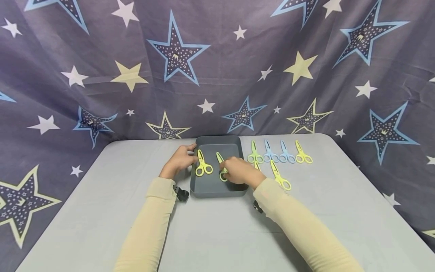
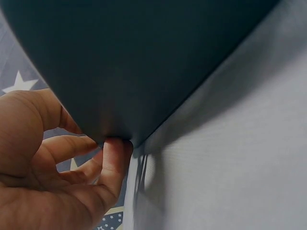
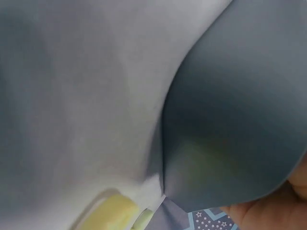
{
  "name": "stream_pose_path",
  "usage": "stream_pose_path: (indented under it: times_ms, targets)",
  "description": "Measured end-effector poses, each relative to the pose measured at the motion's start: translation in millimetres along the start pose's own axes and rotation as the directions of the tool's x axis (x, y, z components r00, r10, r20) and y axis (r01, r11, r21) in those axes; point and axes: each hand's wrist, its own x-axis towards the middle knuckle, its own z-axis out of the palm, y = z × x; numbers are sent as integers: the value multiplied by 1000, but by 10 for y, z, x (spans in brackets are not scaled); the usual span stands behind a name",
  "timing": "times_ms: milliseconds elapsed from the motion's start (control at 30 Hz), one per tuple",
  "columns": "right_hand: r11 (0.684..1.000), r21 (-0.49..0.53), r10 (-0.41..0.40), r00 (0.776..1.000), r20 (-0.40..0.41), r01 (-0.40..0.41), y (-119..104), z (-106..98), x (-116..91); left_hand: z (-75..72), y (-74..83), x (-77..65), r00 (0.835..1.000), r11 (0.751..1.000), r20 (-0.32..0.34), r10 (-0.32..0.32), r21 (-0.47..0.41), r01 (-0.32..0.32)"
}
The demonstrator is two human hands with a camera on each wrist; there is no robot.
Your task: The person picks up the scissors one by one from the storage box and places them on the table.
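Note:
A grey tray [image 1: 217,193] lies on the table, and my left hand [image 1: 179,161] grips its left side. In the left wrist view, fingertips of that hand press against the outside of the tray wall [image 2: 124,72] while part of the hand passes behind the rim. Inside the tray, my right hand [image 1: 239,170] pinches green scissors [image 1: 219,156], covering part of their handles. Yellow scissors [image 1: 202,160] lie to their left in the tray. The right wrist view has mostly the tray's outer wall [image 3: 230,129], with some fingers beyond its rim.
Right of the tray, a row holds green scissors [image 1: 253,149], two blue scissors [image 1: 267,148] and yellow scissors [image 1: 299,149]. Nearer, yellow scissors [image 1: 276,173] lie beside another pair [image 1: 257,165] partly hidden by the right arm. A star-patterned cloth [image 1: 217,68] hangs behind the table.

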Motion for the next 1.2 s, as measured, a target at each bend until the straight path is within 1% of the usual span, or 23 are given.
stream_pose_path:
  times_ms: [267,400,600,700,833,933,1200]
  targets:
    - [1000,11,-7,1000,10,7,2,33,37,-3,3,-12,1000,1000,0,-7,6,7]
    - [1000,-6,-6,1000,17,6,2,45,47,2,7,-17,1000,1000,7,-17,6,17]
    - [999,-39,-35,999,-14,35,17,85,55,7,18,-23,1000,1000,5,-16,-1,16]
    - [999,-48,-20,1000,-8,20,9,104,51,7,8,-18,1000,1000,3,-15,7,15]
    - [998,-60,22,999,25,-20,-17,110,52,6,7,-15,1000,1000,0,-11,6,11]
    - [997,-72,28,999,33,-25,-39,104,52,6,6,-14,1000,1000,1,-10,6,10]
    - [994,-103,-23,999,-31,20,-87,74,53,0,12,-3,1000,1000,-2,-10,-1,10]
